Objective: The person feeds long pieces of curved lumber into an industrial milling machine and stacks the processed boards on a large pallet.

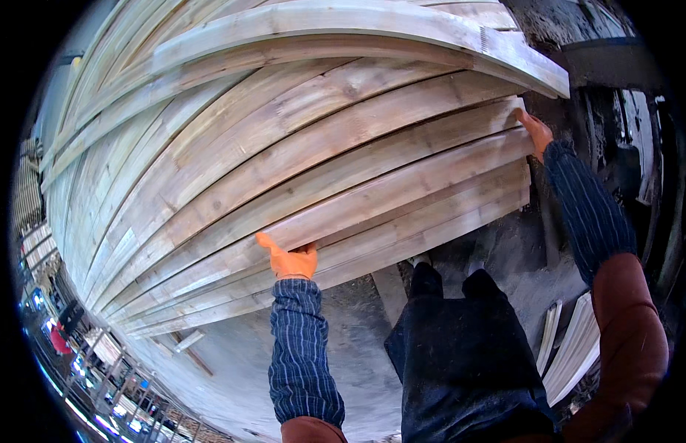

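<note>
A long pale wooden plank (402, 190) lies along the near side of a wide stack of similar planks (335, 140). My left hand (291, 260), in an orange glove, grips its near edge around mid-length, thumb on top and fingers underneath. At the plank's right end is my right hand (536, 136), also gloved in orange, its fingers closed around the end. Part of the right hand's grip is hidden behind the wood. Below this plank, nearer to me, lie further planks (446, 220). Two raised planks (343, 21) run across the far side of the stack.
Loose wooden strips (575, 354) lie at the lower right beside my legs. A dark beam (612, 63) and dark structures stand beyond the stack's right end. On the grey floor (343, 362), a short wood piece (188, 341) lies at left. Timber piles (34, 184) stand far left.
</note>
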A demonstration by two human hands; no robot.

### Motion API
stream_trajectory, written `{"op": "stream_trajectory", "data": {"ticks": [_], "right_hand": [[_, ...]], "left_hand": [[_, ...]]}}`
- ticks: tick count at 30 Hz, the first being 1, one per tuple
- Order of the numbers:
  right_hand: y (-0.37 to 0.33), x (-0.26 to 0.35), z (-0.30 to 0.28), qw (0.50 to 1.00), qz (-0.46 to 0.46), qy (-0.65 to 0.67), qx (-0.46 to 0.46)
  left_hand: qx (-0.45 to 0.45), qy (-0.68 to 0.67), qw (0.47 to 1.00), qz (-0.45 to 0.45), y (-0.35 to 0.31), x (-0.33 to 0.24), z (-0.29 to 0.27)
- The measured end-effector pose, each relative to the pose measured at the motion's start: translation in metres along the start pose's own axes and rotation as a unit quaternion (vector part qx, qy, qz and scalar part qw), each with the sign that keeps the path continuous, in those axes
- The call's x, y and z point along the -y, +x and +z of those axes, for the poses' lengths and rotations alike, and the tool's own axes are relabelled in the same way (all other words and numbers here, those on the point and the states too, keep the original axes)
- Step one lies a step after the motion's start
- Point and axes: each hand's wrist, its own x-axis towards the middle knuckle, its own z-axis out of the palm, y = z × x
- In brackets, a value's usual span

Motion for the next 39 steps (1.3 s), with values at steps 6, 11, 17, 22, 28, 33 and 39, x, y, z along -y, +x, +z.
{"op": "stream_trajectory", "data": {"ticks": [6, 11, 17, 22, 28, 33, 39], "right_hand": [[-0.039, -0.006, -0.043, 0.998, -0.045, -0.037, 0.014], [-0.086, 0.030, -0.061, 0.947, -0.052, -0.314, 0.047], [-0.272, 0.158, 0.054, 0.786, -0.145, -0.416, 0.434], [-0.387, 0.147, 0.216, 0.632, -0.160, -0.342, 0.677], [-0.475, 0.154, 0.158, 0.627, -0.102, -0.478, 0.607], [-0.513, 0.171, 0.036, 0.696, -0.013, -0.463, 0.549], [-0.543, 0.180, -0.104, 0.692, -0.119, -0.555, 0.447]], "left_hand": [[0.056, -0.087, 0.994, 0.020, -0.036, 0.010, 0.021], [0.036, -0.086, 0.994, 0.052, -0.065, 0.012, -0.004], [0.025, -0.083, 0.994, 0.065, -0.189, 0.002, 0.001], [0.099, -0.144, 0.985, -0.016, -0.281, 0.057, -0.017], [0.270, 0.300, 0.915, 0.002, -0.380, 0.071, -0.064], [0.310, 0.621, 0.703, 0.156, -0.448, -0.069, -0.075], [0.205, 0.877, 0.267, 0.343, -0.367, -0.169, -0.104]]}}
